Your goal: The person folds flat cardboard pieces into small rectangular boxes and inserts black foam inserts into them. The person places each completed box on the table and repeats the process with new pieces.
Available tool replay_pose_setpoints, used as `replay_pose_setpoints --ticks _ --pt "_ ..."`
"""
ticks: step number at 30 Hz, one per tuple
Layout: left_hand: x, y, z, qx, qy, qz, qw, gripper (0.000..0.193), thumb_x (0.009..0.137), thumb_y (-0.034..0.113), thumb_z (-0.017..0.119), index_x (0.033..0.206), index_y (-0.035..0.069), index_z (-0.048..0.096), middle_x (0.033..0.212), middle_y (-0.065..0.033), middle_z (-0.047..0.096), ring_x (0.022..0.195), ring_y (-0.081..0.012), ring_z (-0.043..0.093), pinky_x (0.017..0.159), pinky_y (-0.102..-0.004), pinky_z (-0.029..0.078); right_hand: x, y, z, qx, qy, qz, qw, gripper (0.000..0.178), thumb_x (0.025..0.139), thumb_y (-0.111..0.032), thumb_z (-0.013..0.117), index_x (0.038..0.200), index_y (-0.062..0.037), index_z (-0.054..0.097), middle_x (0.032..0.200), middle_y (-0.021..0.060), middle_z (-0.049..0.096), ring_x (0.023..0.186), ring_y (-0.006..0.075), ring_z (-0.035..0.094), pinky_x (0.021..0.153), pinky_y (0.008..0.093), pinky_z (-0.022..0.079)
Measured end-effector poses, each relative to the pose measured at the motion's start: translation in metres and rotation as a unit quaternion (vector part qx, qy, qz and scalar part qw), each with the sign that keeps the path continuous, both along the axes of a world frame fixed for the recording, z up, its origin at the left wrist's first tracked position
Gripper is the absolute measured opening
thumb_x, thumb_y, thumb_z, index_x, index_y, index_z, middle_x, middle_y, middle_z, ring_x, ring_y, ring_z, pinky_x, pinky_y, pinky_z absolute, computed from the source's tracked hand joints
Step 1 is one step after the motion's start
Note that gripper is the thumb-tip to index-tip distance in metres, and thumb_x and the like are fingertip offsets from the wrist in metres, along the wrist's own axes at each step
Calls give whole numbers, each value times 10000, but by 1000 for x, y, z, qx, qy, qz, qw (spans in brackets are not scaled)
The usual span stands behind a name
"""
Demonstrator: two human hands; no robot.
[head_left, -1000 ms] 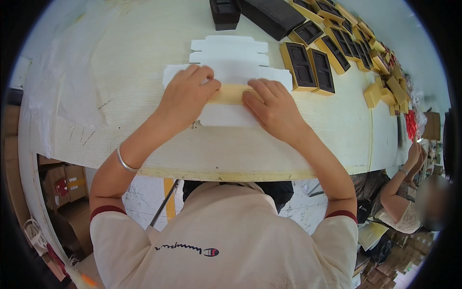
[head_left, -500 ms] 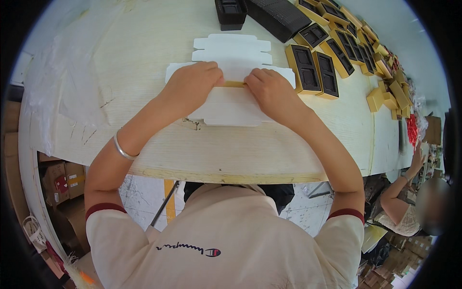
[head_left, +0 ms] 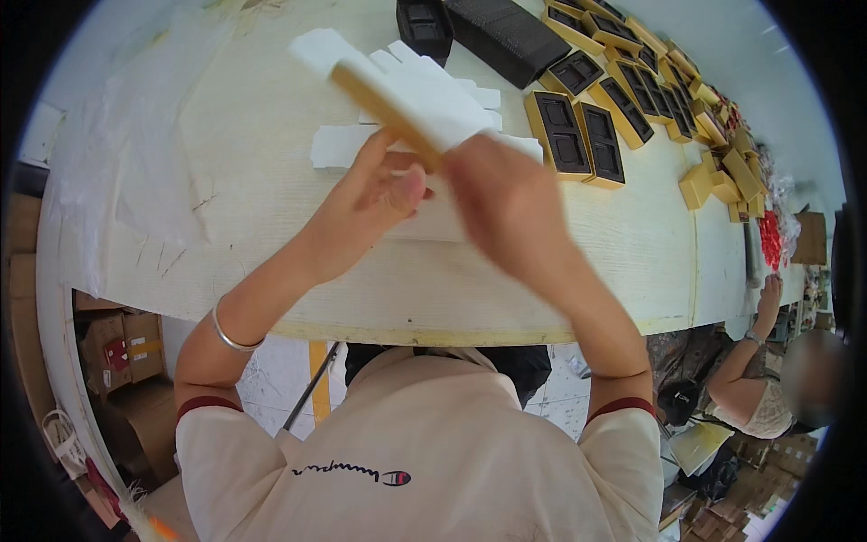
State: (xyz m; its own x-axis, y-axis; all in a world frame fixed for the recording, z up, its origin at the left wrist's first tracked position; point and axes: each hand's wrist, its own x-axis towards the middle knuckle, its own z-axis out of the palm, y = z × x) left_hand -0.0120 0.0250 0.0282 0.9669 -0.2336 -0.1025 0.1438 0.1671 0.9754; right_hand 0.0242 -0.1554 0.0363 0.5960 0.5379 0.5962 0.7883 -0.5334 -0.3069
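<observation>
A white cardboard box blank (head_left: pixel 424 95) with a gold folded edge is raised off the table and tilted, its far end pointing to the upper left. My right hand (head_left: pixel 510 203), smeared by motion, grips its near end. Just to the left is my left hand (head_left: pixel 368 194), palm turned inward, fingers and thumb apart and nothing held in them. Beneath both hands, flat white blanks (head_left: pixel 336 147) lie on the pale table (head_left: pixel 244 172), partly hidden by the raised one.
Gold boxes with black inserts (head_left: pixel 560 135) stand to the right, with several more behind. A black tray (head_left: pixel 424 27) and a long black stack (head_left: pixel 506 41) are at the back. Clear plastic film (head_left: pixel 117 163) covers the left side. Another person's arm (head_left: pixel 754 348) shows at far right.
My right hand has lifted the blank from the table and swung it up to a tilt. My left hand has let go of its edge and turned palm inward.
</observation>
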Motion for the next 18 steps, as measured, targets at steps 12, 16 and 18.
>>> replay_pose_setpoints --ticks 12,16,18 --pt "56 36 7 271 17 -214 938 496 875 292 641 1251 9 484 971 -29 568 879 -138 535 778 -300 450 -21 -71 -6 -166 -182 109 963 307 717 -209 701 993 -86 645 1085 102 604 1056 249 566 931 417 428" --pt "67 13 14 468 -99 -211 852 471 853 313 660 1196 19 528 1034 -92 583 956 -224 545 834 -345 437 -10 -58 -1 -148 3 120 982 96 777 -126 665 857 -74 659 889 88 642 855 249 609 783 389 464" --pt "61 6 11 543 -217 -89 806 460 825 323 679 1157 30 552 1067 -114 578 981 -265 544 840 -368 437 3 -54 -14 -120 114 96 981 66 809 -113 651 837 -55 640 810 97 627 751 264 583 705 372 460"
